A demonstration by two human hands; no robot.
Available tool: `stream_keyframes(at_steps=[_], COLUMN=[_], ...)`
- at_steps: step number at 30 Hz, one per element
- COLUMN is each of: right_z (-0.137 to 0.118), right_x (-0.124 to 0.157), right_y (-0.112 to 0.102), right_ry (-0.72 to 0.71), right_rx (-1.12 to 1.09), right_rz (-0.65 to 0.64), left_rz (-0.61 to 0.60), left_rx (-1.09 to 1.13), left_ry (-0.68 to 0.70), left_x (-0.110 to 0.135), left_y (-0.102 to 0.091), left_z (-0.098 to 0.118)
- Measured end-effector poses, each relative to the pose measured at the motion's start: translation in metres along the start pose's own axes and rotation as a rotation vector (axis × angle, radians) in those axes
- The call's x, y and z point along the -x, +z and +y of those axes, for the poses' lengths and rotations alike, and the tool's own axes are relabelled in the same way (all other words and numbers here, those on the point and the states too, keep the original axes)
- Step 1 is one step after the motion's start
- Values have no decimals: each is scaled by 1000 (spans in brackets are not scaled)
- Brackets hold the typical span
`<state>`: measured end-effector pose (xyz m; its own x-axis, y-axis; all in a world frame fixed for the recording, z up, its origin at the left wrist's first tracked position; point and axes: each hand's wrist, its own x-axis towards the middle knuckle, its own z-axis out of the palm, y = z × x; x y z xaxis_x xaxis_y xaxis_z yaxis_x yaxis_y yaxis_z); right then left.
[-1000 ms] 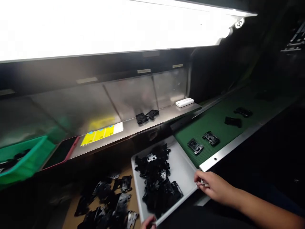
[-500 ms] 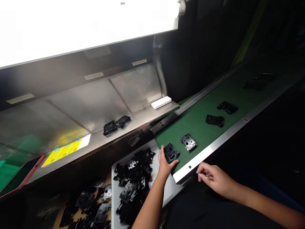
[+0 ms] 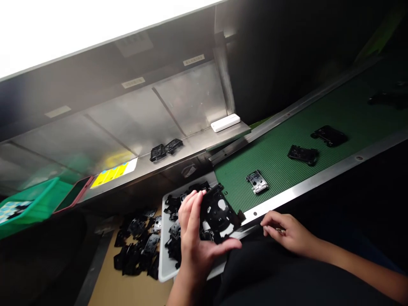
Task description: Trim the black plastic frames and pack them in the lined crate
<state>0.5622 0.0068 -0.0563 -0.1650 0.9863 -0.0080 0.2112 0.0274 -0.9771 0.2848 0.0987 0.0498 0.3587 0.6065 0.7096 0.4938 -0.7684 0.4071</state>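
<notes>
- Steel panels back a dim workbench under a bright lamp (image 3: 79,25), and a green belt (image 3: 280,157) runs off to the right behind a metal rail (image 3: 318,180).
- Left hand (image 3: 194,240) is raised over the near end of a white tray (image 3: 162,270). Its thumb and fingers grip a flat black plastic part (image 3: 219,212) by its left and lower edges.
- That part is held tilted in the air, clear of the tray, with its cut-outs facing the camera. It sits just in front of the belt's near corner.
- Right hand (image 3: 283,231) rests low just in front of the rail, fingers curled loosely inward. Something small and pale shows at the fingertips, but I cannot tell whether it is gripped.
- A heap of black parts (image 3: 174,246) lies in the tray, and more loose parts (image 3: 137,246) are scattered on the brown surface to its left.
- On the belt, a part with a silvery face (image 3: 256,182) lies nearest, and two black parts (image 3: 302,154) lie further along, well apart from it.
- A steel shelf (image 3: 197,146) behind holds a pair of black pieces (image 3: 165,148), a small white box (image 3: 225,122) and a yellow sheet (image 3: 113,174).
- A green bin (image 3: 35,204) stands at the far left.
</notes>
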Motion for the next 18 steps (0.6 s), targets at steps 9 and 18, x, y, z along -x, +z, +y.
stream_keyframes(at_steps=[9,18], right_z=[-15,-20], right_x=[-19,-31], right_y=[35,85], right_ry=[-90,-96], right_rx=[12,23], right_rz=[-204,-251], left_rz=[35,3], left_rx=[-163,-192], left_ry=[35,-54], left_x=[14,45], left_y=[-46,-86], left_z=[38,3])
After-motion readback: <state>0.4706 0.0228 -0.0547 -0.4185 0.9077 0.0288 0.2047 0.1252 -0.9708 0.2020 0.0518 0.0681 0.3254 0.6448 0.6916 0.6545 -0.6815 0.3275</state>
